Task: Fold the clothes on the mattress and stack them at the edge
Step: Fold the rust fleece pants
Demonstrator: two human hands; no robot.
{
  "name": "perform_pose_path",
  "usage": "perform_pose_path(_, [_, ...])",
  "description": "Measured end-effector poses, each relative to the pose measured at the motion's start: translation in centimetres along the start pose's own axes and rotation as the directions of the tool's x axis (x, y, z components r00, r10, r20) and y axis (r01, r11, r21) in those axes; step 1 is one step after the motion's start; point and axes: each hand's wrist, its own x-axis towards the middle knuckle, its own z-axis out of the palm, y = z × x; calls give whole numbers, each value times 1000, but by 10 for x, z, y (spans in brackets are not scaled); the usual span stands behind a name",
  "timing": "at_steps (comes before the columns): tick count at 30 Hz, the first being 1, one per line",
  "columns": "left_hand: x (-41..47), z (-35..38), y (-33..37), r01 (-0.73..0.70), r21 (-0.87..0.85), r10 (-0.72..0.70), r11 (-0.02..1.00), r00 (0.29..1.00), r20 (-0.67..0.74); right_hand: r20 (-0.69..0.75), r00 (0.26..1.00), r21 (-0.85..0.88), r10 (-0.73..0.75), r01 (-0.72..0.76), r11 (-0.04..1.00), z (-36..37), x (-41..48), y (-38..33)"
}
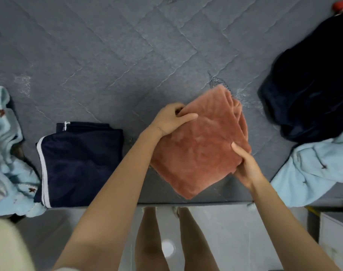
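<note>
— Pink folded fleece [198, 145] is being held at the near edge of the mattress [108, 55]. How are the hands gripping it?
— The left hand [171, 119] is pinching its far-left corner; the right hand [247, 167] is clasping its right side. A navy folded garment [80, 165] is lying to the left.

folded shorts [80, 165] lie left of fleece [200, 145].
</note>
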Motion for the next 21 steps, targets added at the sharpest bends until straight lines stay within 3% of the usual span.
perform_pose_path(3, [10, 25, 15, -9, 332, 14, 943, 1000, -14, -174, 985, -234, 4, -45, 971, -19, 3, 4])
perform_pose_path(5, [3, 37, 22, 1, 616, 98, 787, 987, -127, -370, 894, -417, -253, 84, 905, -15, 5, 2])
perform_pose_path(6, [-6, 43, 26, -5, 712, 203, 703, 960, -194, -362, 817, -572, -448, 185, 799, -10, 5, 0])
perform_pose_path(8, [-29, 60, 28, -74, 810, 454, 582, 855, -248, -119, 660, -841, -742, 330, 428, -1, 7, -8])
perform_pose_path(9, [-40, 71, 25, -123, 843, 528, 524, 823, -208, 39, 614, -898, -788, 368, 242, 4, 10, -12])
perform_pose_path(10, [-51, 80, 20, -157, 870, 543, 467, 828, -142, 177, 593, -912, -786, 398, 95, 9, 16, -16])
perform_pose_path(12, [-65, 91, 3, -172, 916, 498, 363, 867, -35, 303, 634, -917, -712, 396, -37, 17, 28, -19])
perform_pose_path(15, [-67, 83, -28, -135, 944, 459, 300, 888, -19, 216, 791, -965, -573, 263, -1, 17, 46, -21])
perform_pose_path(17, [-66, 73, -45, -42, 931, 426, 363, 896, -125, 127, 861, -976, -492, 196, 92, 13, 57, -24])
perform_pose_path(19, [-71, 70, -57, 159, 813, 277, 560, 889, -364, 57, 892, -950, -448, 186, 249, 11, 63, -30])
perform_pose_path(21, [-81, 77, -60, 298, 436, 5, 849, 821, -571, 23, 938, -814, -345, 219, 538, 9, 64, -39])
